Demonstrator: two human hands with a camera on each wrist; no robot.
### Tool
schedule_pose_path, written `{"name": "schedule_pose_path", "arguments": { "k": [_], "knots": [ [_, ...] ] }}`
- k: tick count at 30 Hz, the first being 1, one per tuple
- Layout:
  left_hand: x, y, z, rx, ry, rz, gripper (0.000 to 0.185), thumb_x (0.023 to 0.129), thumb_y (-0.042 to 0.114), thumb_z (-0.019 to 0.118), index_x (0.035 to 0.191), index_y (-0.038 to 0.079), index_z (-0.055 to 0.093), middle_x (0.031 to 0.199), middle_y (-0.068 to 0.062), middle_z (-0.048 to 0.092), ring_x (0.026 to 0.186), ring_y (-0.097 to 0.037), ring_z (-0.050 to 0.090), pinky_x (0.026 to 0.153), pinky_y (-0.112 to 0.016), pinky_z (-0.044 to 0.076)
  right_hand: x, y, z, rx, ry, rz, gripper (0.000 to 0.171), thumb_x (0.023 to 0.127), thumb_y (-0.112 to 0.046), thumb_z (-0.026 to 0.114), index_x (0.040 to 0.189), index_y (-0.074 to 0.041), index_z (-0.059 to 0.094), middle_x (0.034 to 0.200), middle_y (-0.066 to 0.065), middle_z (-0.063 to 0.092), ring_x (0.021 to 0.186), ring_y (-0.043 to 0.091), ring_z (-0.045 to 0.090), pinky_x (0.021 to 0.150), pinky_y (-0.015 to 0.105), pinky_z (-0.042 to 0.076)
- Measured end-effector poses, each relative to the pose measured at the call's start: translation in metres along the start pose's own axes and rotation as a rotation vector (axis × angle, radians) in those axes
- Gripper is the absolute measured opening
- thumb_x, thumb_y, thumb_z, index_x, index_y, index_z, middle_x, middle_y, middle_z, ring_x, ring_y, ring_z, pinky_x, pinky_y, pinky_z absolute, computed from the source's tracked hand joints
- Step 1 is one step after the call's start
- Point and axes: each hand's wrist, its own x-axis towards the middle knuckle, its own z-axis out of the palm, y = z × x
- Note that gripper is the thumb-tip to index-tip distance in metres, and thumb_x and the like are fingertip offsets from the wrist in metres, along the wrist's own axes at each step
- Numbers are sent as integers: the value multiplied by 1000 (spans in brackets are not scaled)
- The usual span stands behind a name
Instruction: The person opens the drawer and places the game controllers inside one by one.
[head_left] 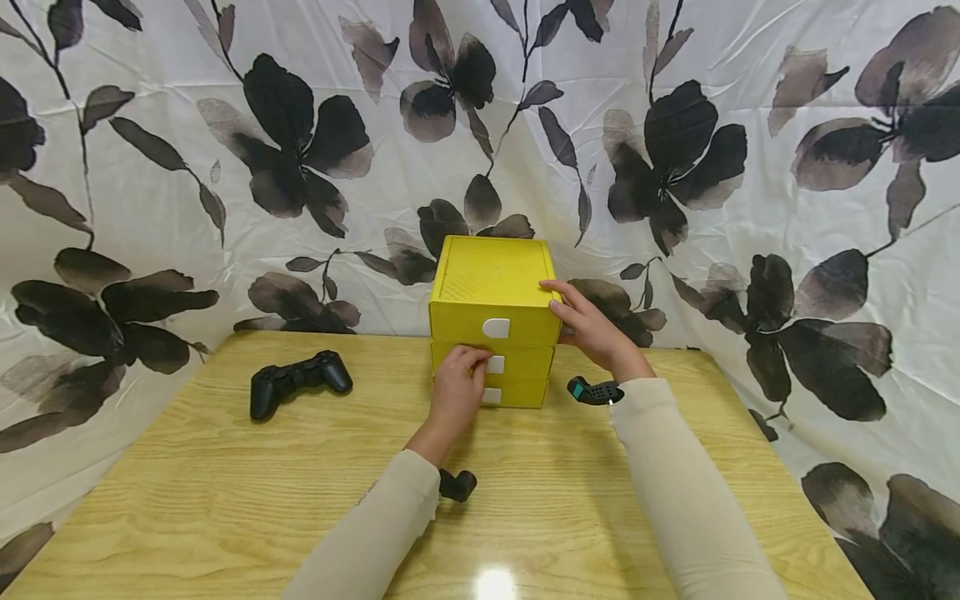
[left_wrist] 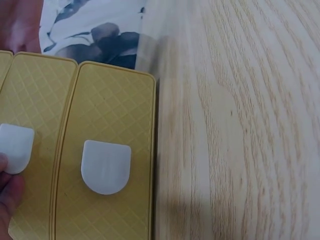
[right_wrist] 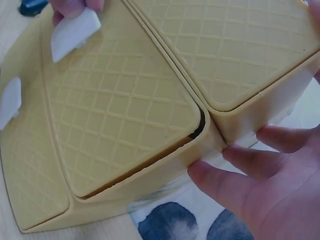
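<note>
Yellow plastic three-drawer box [head_left: 491, 287] at the back of the wooden table [head_left: 225, 500], left hand [head_left: 456, 392] pinching the white tab handle of the middle drawer [head_left: 495, 364], right hand [head_left: 588, 321] with straight fingers bracing the box's right side, black game controller [head_left: 297, 381] well apart to the left

Yellow drawer box [head_left: 491, 287], white handles [head_left: 496, 327]

Bright, even light from overhead — a white glare spot sits on the wooden table [head_left: 225, 483] at the bottom centre of the head view. Shadows are soft and short. That view bows outward at its edges, wide-angle. Both wrist views are very close: the left one slightly soft, with a blurred fingertip at lower left — the right one blurs toward the top left corner.
</note>
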Motion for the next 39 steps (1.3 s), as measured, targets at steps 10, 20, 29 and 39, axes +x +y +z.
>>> {"name": "schedule_pose_path", "arguments": {
  "k": [10,20,29,39],
  "knots": [
    [0,0,-1,-17,-15,-19,12,90,4,65,95,6,75,92,-7,68,86,-23,67,76,-34,57,0,0,1,-27,12,-10,52,104,-35,39,151,-20,24,164,3,-5,145,37,24,108,65,32],
    [-14,-10,-2,-123,-22,-111,18,89,5,66,106,2,72,96,-11,71,87,-22,67,78,-34,58,1,2,-1,-18,9,-2,50,105,-30,36,153,-22,21,164,1,-4,143,37,29,109,65,32],
    [-22,-15,-2,-174,-36,-168,20,88,5,67,106,-2,70,96,-14,70,87,-25,68,78,-34,58,1,4,-4,-21,13,-2,51,105,-34,37,152,-22,23,163,3,3,140,37,33,109,63,33],
    [-31,-19,2,-186,-81,-211,19,86,3,68,103,-3,71,97,-15,72,87,-26,70,79,-35,58,1,5,-3,-3,11,-2,50,104,-37,38,150,-21,24,161,6,9,134,38,38,108,62,36]
  ]
}}
